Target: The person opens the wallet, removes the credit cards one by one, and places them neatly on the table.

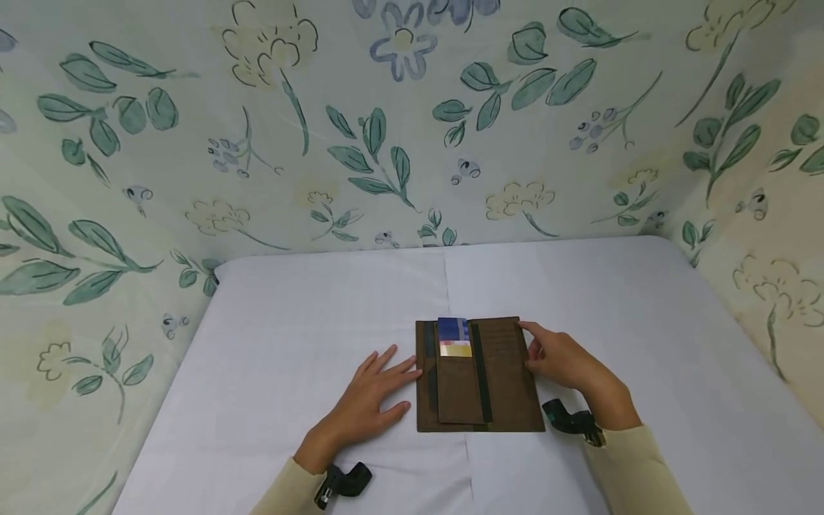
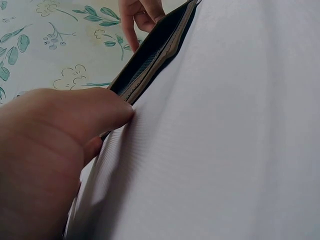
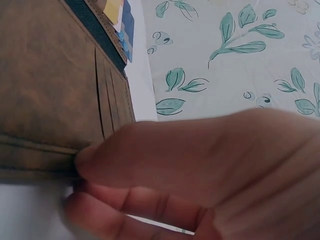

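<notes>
A brown long wallet [image 1: 510, 383] lies spread open on the white-covered table, its inside facing up. Toward its left, a flap bears a blue card [image 1: 453, 329] with a yellow-and-white card [image 1: 455, 349] below it, both partly tucked in. My right hand [image 1: 569, 365] pinches the wallet's right edge near the upper corner; in the right wrist view the thumb [image 3: 112, 155] presses on its inner face with curled fingers beneath. On the other side, my left hand [image 1: 370, 400] rests with fingers spread, fingertips touching the wallet's left edge.
White cloth [image 1: 309, 307] covers the table, with a crease running down its middle. Behind and at the sides hangs a floral curtain [image 1: 399, 179]. Each wrist wears a small black camera, the left one [image 1: 347, 483] and the right one [image 1: 566, 418].
</notes>
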Tool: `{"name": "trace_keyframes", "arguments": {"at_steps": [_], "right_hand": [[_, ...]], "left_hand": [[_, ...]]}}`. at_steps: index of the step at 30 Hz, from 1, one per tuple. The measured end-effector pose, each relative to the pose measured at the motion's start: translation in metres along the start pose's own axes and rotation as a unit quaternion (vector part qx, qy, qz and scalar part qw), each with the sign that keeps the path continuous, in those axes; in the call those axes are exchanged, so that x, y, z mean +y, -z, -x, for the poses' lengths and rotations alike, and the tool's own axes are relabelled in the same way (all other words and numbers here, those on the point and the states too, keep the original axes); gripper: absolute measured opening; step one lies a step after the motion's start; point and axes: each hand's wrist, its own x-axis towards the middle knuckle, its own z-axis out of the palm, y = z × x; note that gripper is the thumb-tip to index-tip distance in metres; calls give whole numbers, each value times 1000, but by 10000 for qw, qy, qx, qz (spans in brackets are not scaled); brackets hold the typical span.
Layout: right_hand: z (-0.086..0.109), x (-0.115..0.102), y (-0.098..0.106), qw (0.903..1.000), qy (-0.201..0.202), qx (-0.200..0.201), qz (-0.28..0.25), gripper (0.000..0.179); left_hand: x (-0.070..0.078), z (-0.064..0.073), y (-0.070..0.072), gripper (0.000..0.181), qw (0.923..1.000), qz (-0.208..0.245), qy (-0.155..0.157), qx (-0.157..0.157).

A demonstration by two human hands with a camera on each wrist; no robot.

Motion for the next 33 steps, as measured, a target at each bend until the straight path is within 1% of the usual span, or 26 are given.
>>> {"name": "trace_keyframes", "arguments": {"at_steps": [6, 11, 18, 24, 29, 33], "right_hand": [[0, -1, -1, 10000, -6, 36, -23, 67], [-1, -3, 0, 10000, 10, -6, -76, 73], [-1, 0, -4, 9999, -74, -87, -122, 75], [0, 2, -3, 9999, 19, -33, -153, 70], [2, 1, -1, 9996, 162, -163, -151, 64], [6, -2, 1, 9995, 44, -304, -102, 61]], "left_hand": [[0, 0, 1, 50, 10000, 26, 9, -33], [-1, -1, 2, 50, 10000, -1, -8, 2], [1, 0, -1, 50, 9999, 17, -73, 74], [3, 0, -2, 49, 9999, -65, -61, 95], [6, 2, -2, 48, 9997, -179, 42, 138], [10, 5, -4, 47, 9997, -210, 69, 141]]}}
